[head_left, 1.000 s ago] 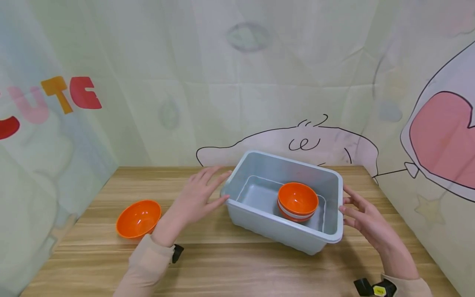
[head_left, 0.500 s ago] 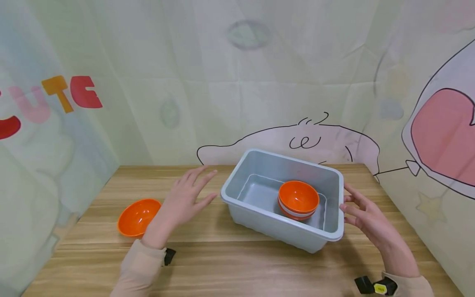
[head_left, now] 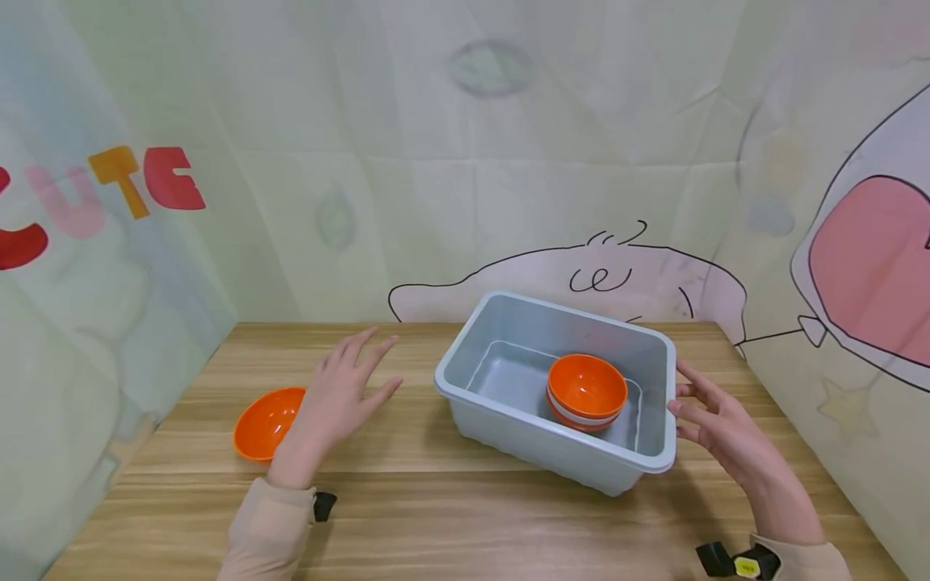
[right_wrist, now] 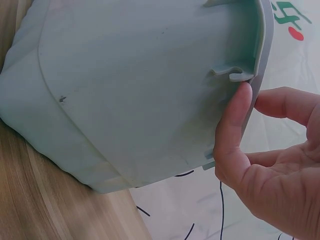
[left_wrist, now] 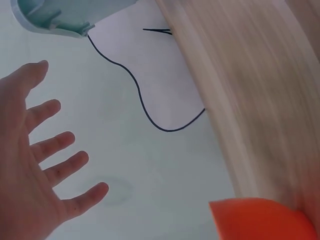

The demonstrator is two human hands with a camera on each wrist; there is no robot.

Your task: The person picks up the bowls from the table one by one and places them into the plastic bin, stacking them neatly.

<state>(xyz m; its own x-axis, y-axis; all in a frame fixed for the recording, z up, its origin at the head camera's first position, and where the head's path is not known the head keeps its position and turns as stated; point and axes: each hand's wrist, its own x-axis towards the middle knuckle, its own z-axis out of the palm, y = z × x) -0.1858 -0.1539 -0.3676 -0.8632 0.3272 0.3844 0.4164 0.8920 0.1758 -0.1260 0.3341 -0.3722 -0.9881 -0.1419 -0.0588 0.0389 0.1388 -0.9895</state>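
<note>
My left hand (head_left: 334, 395) is in the air above the table, fingers spread and holding nothing, and it covers part of an orange bowl (head_left: 261, 428). Its fingers (left_wrist: 55, 147) show loosely bent in the left wrist view. A light blue-grey plastic bin (head_left: 523, 444) stands at an angle on the table. Inside its right half sits a stack of bowls (head_left: 587, 387), orange on top with a white one below. My right hand (head_left: 726, 432) holds the bin's right end by the rim. The right wrist view shows its fingertips (right_wrist: 242, 97) at the rim's edge.
The wooden table (head_left: 436, 524) ends at a pale printed curtain (head_left: 327, 161) behind, which also hangs along both sides. Black bands are worn at both wrists.
My left hand has come away from the bin's left rim and moved left, now overlapping the orange bowl. The right hand and the bin have stayed in place.
</note>
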